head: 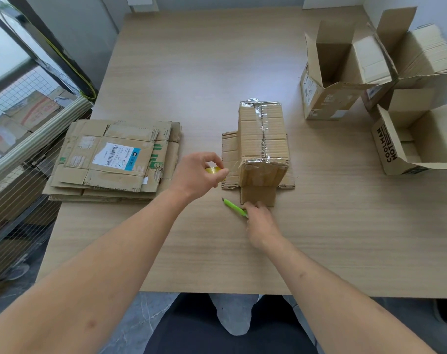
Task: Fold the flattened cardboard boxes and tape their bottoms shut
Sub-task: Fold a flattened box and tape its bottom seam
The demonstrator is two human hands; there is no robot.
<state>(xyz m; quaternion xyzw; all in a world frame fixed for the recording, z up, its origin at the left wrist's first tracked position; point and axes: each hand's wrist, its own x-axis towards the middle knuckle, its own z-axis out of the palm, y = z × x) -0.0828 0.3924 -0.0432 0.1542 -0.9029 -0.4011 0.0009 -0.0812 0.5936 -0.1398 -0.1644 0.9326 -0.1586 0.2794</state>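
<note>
the folded box stands bottom-up mid-counter, clear tape along its seam. the left hand pinches a yellow tape roll just beside it. the right hand curls its fingers round a green cutter. flattened boxes lie stacked at left.

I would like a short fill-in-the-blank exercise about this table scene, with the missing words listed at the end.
1. The right hand grips a ____ utility knife.
2. The left hand pinches a roll of ____.
3. The flattened boxes lie stacked to the ____ of the taped box.
4. The open box at the right edge is printed with the word ____.

Missing words: green; tape; left; COOLMAN
</note>
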